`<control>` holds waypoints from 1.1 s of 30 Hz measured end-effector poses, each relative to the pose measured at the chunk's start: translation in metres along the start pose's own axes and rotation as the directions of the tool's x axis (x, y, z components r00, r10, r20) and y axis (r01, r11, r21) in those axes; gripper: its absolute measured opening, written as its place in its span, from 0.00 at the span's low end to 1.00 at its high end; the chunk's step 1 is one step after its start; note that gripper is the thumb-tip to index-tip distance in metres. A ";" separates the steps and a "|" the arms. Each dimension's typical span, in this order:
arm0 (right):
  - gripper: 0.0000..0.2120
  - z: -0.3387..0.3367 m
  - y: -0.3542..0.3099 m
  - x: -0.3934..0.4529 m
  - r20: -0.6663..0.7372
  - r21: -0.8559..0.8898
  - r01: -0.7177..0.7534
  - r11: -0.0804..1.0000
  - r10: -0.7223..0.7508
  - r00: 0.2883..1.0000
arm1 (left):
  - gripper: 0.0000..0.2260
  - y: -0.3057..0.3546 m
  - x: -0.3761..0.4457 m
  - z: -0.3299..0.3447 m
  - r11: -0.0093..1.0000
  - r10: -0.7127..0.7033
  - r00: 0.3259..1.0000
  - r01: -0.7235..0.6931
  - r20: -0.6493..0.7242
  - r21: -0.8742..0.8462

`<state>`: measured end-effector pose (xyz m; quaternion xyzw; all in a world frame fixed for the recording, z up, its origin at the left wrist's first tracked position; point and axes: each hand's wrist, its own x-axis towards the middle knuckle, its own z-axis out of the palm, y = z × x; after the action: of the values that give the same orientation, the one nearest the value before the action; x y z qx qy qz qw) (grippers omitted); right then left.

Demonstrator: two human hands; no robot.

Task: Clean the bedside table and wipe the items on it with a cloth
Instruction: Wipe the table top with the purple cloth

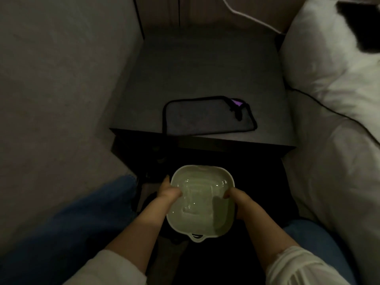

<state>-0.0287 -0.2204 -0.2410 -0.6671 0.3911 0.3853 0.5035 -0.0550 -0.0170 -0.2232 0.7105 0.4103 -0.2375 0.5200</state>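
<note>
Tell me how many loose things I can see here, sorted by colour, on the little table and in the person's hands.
Pale green: 1, the basin, held by the left hand and the right hand in front of the bedside table.
Grey: 1, the cloth, flat on the table's near edge.
Total: 2

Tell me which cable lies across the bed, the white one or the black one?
The black cable crosses the bedding right of the bedside table. The white cable hangs against the wall behind.

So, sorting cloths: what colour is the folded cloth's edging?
Black edging on the grey cloth, seen in the head view.
</note>
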 end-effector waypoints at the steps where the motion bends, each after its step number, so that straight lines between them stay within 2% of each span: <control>1: 0.24 -0.001 0.000 -0.003 -0.006 -0.005 0.012 1.000 -0.012 1.000 | 0.30 0.001 -0.005 -0.001 1.000 0.004 1.000 -0.004 0.010 -0.020; 3: 0.24 -0.003 -0.002 -0.012 -0.023 -0.014 0.062 0.998 -0.062 0.998 | 0.27 0.005 -0.016 -0.004 0.999 0.018 0.999 -0.020 -0.040 -0.050; 5: 0.27 -0.001 -0.008 -0.022 -0.041 -0.087 0.143 0.986 -0.147 0.988 | 0.26 0.014 -0.030 -0.007 0.987 0.053 0.976 -0.083 -0.211 -0.136; 6: 0.28 0.000 -0.013 -0.028 -0.041 -0.188 0.176 0.966 -0.186 0.982 | 0.25 0.020 -0.039 -0.009 0.965 0.057 0.951 -0.130 -0.304 -0.228; 8: 0.31 0.003 -0.029 -0.049 0.041 -0.467 0.234 0.853 -0.244 0.969 | 0.21 0.033 -0.058 -0.016 0.884 0.044 0.892 -0.244 -0.450 -0.398; 10: 0.26 0.002 -0.049 -0.080 0.169 -0.721 0.292 0.628 -0.249 0.954 | 0.17 0.048 -0.079 -0.025 0.807 0.130 0.821 -0.414 -0.557 -0.422; 11: 0.22 0.001 -0.059 -0.095 0.235 -0.782 0.342 0.521 -0.261 0.936 | 0.16 0.058 -0.090 -0.031 0.764 0.235 0.764 -0.527 -0.601 -0.371; 12: 0.19 0.000 -0.069 -0.107 0.297 -0.781 0.388 0.490 -0.256 0.920 | 0.16 0.071 -0.098 -0.038 0.717 0.353 0.688 -0.634 -0.635 -0.289; 14: 0.15 -0.002 -0.092 -0.134 0.396 -0.703 0.430 0.567 -0.190 0.898 | 0.14 0.103 -0.107 -0.050 0.644 0.561 0.534 -0.761 -0.632 -0.072; 15: 0.12 -0.004 -0.105 -0.148 0.431 -0.653 0.446 0.612 -0.183 0.883 | 0.13 0.119 -0.107 -0.055 0.637 0.632 0.491 -0.769 -0.599 0.042; 16: 0.09 -0.007 -0.118 -0.158 0.436 -0.608 0.482 0.631 -0.242 0.867 | 0.12 0.134 -0.104 -0.058 0.654 0.676 0.481 -0.741 -0.559 0.153; 17: 0.07 -0.011 -0.131 -0.166 0.401 -0.562 0.538 0.629 -0.362 0.842 | 0.12 0.148 -0.100 -0.061 0.692 0.688 0.507 -0.674 -0.519 0.258; 18: 0.06 -0.015 -0.144 -0.171 0.310 -0.538 0.591 0.601 -0.510 0.802 | 0.13 0.160 -0.093 -0.063 0.740 0.669 0.572 -0.570 -0.474 0.357; 20: 0.08 -0.027 -0.166 -0.174 0.027 -0.597 0.627 0.500 -0.769 0.639 | 0.20 0.176 -0.082 -0.064 0.774 0.567 0.736 -0.320 -0.371 0.547; 21: 0.09 -0.034 -0.174 -0.172 -0.086 -0.664 0.585 0.466 -0.824 0.559 | 0.24 0.180 -0.078 -0.063 0.752 0.521 0.779 -0.225 -0.350 0.619; 22: 0.13 -0.040 -0.180 -0.167 -0.145 -0.720 0.526 0.453 -0.839 0.525 | 0.27 0.182 -0.073 -0.063 0.737 0.492 0.792 -0.159 -0.361 0.657; 26: 0.28 -0.050 -0.186 -0.136 -0.199 -0.818 0.339 0.465 -0.781 0.592 | 0.32 0.182 -0.058 -0.061 0.814 0.410 0.767 -0.063 -0.494 0.577; 29: 0.24 -0.046 -0.182 -0.120 -0.231 -0.802 0.349 0.485 -0.790 0.568 | 0.21 0.187 -0.054 -0.059 0.787 0.395 0.815 -0.061 -0.425 0.614; 31: 0.17 -0.042 -0.183 -0.118 -0.203 -0.765 0.414 0.493 -0.794 0.572 | 0.13 0.193 -0.054 -0.059 0.805 0.431 0.825 -0.168 -0.367 0.568; 33: 0.13 -0.041 -0.186 -0.122 -0.211 -0.595 0.539 0.596 -0.763 0.610 | 0.08 0.197 -0.054 -0.061 0.873 0.463 0.820 -0.357 -0.336 0.332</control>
<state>0.0974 -0.2094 -0.0536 -0.9349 0.1072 0.0855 0.3272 0.0733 -0.0022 -0.0540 0.8764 0.3110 -0.0170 0.3674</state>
